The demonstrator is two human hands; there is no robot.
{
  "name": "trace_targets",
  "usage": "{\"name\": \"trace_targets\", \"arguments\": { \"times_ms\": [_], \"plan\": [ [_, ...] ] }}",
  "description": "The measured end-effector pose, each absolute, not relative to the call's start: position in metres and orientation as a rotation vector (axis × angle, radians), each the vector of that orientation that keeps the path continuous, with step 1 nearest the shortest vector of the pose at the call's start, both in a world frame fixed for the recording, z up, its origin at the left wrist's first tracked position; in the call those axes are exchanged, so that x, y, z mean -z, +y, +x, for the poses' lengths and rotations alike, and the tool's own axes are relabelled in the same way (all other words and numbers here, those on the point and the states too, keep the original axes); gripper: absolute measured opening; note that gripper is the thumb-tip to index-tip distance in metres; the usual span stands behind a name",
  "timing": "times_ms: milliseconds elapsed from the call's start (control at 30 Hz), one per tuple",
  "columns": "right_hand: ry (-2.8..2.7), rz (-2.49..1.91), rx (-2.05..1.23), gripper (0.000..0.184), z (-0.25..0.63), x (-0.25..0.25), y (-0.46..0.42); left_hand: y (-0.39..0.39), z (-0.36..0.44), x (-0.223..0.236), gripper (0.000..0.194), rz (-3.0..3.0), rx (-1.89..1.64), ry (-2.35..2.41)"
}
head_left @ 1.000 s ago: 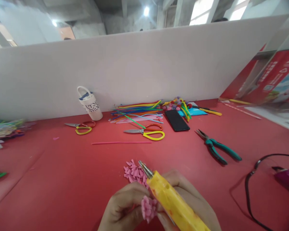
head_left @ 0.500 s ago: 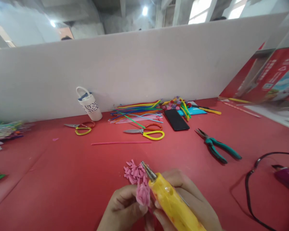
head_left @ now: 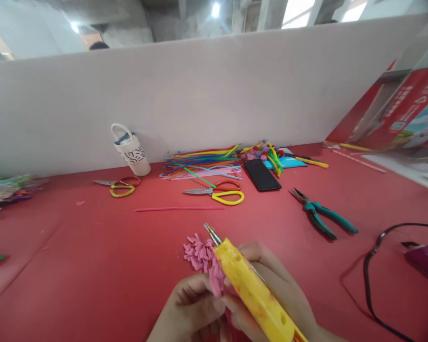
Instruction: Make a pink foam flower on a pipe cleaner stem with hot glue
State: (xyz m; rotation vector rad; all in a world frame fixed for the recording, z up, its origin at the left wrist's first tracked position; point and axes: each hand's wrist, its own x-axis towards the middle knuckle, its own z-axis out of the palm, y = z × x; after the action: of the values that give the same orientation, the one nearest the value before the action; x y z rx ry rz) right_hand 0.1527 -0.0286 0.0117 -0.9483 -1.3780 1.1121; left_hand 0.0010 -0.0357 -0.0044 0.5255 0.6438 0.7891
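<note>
Near the bottom centre, my left hand (head_left: 190, 308) pinches a small bundle of pink pipe-cleaner pieces (head_left: 217, 279) between thumb and fingers. My right hand (head_left: 276, 285) is wrapped around a yellow hot glue gun (head_left: 255, 294), its metal nozzle pointing up and to the left. The nozzle is above the bundle and apart from it. The right fingertips come close to the bundle's lower end; the gun partly hides whether they touch. Just beyond the hands lies a heap of short pink pieces (head_left: 199, 251) on the red table.
Beyond lie a pink pipe cleaner (head_left: 178, 209), two pairs of scissors (head_left: 228, 197) (head_left: 122, 191), and green-handled pliers (head_left: 323, 214). Farther back are a pipe-cleaner pile (head_left: 203, 161), a phone (head_left: 262, 175) and a white cup (head_left: 135, 156) by the partition. A dark cord (head_left: 367, 270) curves at right.
The glue gun has shifted slightly up and left, now covering part of the pink bundle. Both hands stay close together, and the bundle has tilted a little to the right.
</note>
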Motion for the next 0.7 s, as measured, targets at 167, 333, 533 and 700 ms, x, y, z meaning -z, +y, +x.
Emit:
{"name": "trace_targets", "arguments": {
  "times_ms": [167, 333, 533, 700],
  "plan": [
    [-1.417, -0.983, -1.044, 0.007, 0.149, -0.011, -0.034, -0.035, 0.001, -0.002, 0.02, 0.517, -0.769, 0.644],
    [-1.275, -0.938, -1.252, 0.012, 0.148, -0.016, -0.035, -0.035, 0.002, -0.006, 0.02, 0.485, -0.752, 0.635],
    [-1.297, -0.9, -1.229, 0.005, 0.148, -0.012, -0.036, -0.036, 0.001, -0.009, 0.022, 0.493, -0.737, 0.631],
    [-1.514, -0.861, -0.898, 0.005, 0.157, -0.016, -0.028, -0.034, 0.001, -0.012, 0.026, 0.515, -0.715, 0.65]
  ]
}}
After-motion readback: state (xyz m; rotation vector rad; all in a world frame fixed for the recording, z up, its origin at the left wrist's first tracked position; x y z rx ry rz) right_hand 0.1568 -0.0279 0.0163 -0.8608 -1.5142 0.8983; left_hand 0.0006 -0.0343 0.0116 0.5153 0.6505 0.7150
